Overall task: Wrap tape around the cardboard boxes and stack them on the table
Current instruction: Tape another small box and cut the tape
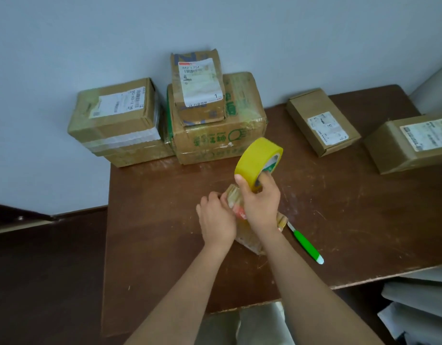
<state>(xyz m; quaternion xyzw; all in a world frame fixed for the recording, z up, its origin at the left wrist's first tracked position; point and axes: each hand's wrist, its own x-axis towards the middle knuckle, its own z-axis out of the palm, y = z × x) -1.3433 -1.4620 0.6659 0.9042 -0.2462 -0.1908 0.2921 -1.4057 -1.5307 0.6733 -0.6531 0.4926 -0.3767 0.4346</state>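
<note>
A small flat cardboard box (pixel 249 239) lies near the middle of the brown table (pixel 364 220), mostly hidden under my hands. My right hand (pixel 261 205) grips a yellow tape roll (pixel 258 159) just above the box, thumb on the rim and fingers inside the core. My left hand (pixel 216 220) rests on the box's left end, its fingers curled over the box edge. At the back left stand taped boxes: a big box with green print (pixel 215 135) carrying a smaller labelled box (pixel 197 88), and beside them a stack topped by another labelled box (pixel 115 113).
A green-handled knife (pixel 305 242) lies on the table just right of the small box. Two loose labelled boxes sit at the back right, one (pixel 322 120) nearer the middle and one (pixel 411 143) at the frame edge. A pale wall runs behind the table.
</note>
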